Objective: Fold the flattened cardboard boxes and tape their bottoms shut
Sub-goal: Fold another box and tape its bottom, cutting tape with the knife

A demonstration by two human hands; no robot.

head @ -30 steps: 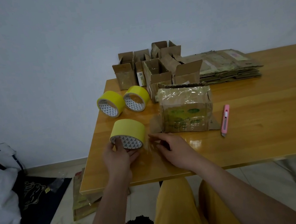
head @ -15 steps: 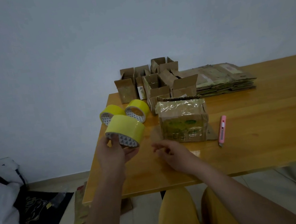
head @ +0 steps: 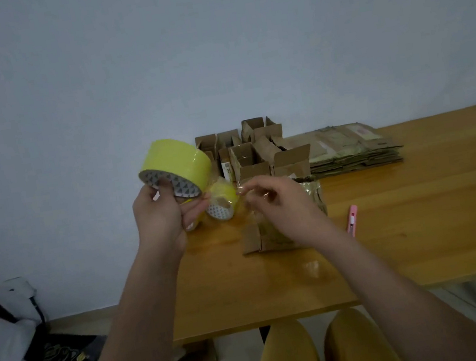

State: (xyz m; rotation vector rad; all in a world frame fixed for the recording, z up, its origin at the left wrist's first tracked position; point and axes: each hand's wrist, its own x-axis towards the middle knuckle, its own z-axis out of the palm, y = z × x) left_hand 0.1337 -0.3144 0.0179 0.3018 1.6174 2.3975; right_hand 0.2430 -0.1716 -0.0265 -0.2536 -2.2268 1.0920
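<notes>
The left hand (head: 160,215) grips a yellow tape roll (head: 176,166) by its rim, held up above the bench (head: 421,214). To its right, the right hand (head: 277,205) pinches the clear, thin tape end: light, sticky, probably prone to curling. The box (head: 272,234) sits behind that hand, flat cardboard (head: 349,148) stacked beyond.

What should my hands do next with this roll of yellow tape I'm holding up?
Probably pull the right hand away from the yellow tape roll to draw out a strip. The left hand grips the roll above the table, and the right fingertips pinch what looks like its clear free end close beside it; the wrapped box waits below.
</notes>
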